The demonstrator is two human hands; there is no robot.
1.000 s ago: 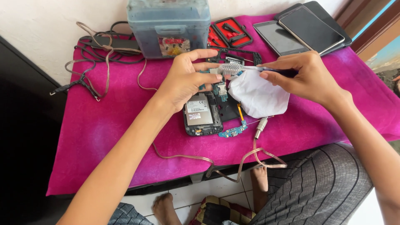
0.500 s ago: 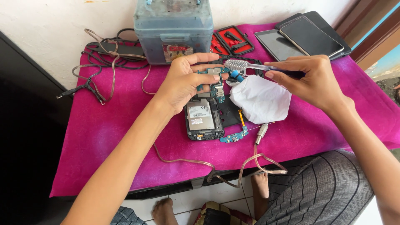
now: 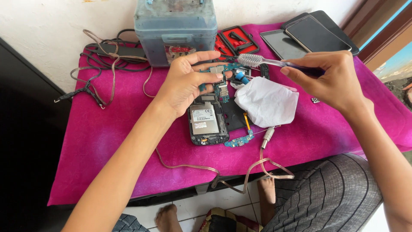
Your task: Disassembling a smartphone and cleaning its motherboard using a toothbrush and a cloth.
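- A magenta cloth (image 3: pixel 107 141) covers my low table, set against a white wall (image 3: pixel 56 17); tiled floor and my bare feet show below its front edge.
- At the back stand a grey plastic box (image 3: pixel 176 30), a red tool tray (image 3: pixel 234 43) and two dark tablets (image 3: pixel 309 36); cables (image 3: pixel 103 64) coil at the back left.
- An opened phone (image 3: pixel 208 122) lies mid-cloth, with white tissue (image 3: pixel 266 103) just to its right.
- My left hand (image 3: pixel 186 81) pinches a circuit board (image 3: pixel 219 71) by its edge, raised above the phone.
- My right hand (image 3: pixel 332 79) is pressed around a toothbrush (image 3: pixel 274 62), bristles hanging just right of the board.
- Since half a second ago the brush head has drawn off the board to the right; the left hand's hold is unchanged.
- The cloth's left half and front right lie open; a plug lead (image 3: pixel 266 139) trails over the front edge.
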